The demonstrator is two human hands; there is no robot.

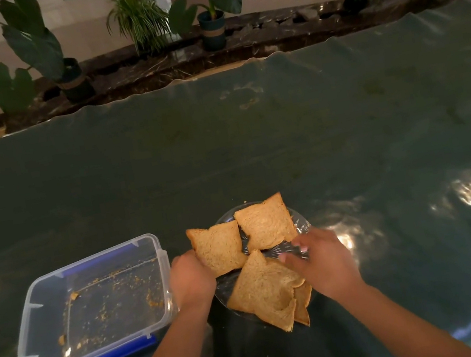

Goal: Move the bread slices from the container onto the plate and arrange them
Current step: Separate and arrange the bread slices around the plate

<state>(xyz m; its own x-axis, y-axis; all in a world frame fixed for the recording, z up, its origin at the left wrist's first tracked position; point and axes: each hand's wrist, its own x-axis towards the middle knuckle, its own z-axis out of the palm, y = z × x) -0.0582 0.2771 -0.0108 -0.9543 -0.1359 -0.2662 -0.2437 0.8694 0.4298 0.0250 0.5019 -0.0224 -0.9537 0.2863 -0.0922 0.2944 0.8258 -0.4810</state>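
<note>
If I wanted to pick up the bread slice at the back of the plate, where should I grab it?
Pinch the far slice by its back corner, reaching from the far side. That corner pokes out past the glass plate rim, so fingers can get under it. The left hand and right hand crowd the near side.

Head view: looks forward-down, close above table (347, 142).

- A table (346, 133) under a dark green glossy cover fills most of the view.
- A clear plastic container (94, 310) with blue clips sits near-left, holding only crumbs.
- A clear glass plate (300, 223) sits just right of it, carrying bread slices (267, 223).
- Faint stains (245, 96) mark the far middle.
</note>
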